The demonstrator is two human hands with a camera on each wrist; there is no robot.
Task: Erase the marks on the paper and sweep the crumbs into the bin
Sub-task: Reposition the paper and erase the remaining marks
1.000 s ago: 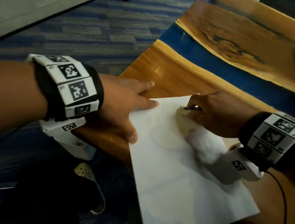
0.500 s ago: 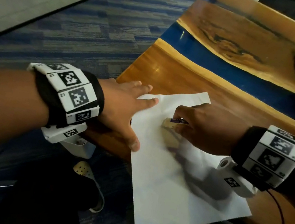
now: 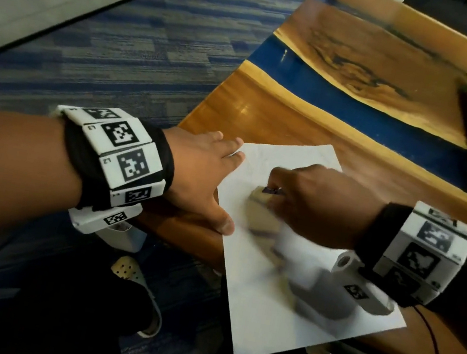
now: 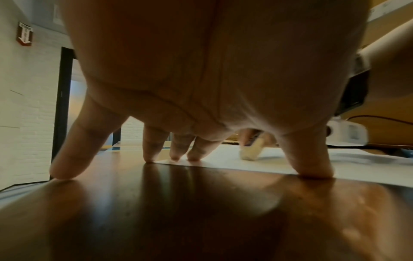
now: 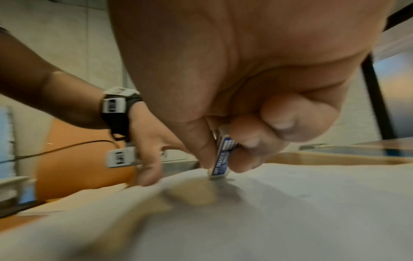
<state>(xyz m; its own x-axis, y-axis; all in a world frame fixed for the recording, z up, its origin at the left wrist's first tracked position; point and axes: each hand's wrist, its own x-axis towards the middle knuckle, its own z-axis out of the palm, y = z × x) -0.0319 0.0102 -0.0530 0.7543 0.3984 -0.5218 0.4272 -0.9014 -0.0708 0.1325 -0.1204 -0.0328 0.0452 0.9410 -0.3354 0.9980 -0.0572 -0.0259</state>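
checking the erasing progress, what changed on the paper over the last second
The right hand, pinching the eraser, slid from the paper's far edge toward the person. The paper turned slightly on the table.

Unchanged: the left hand still presses its fingertips flat on the paper's left edge, and the eraser stays gripped.

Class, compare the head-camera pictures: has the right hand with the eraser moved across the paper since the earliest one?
Yes. The right hand and eraser have slid toward the person, away from the paper's far edge, which they worked beside a second ago.
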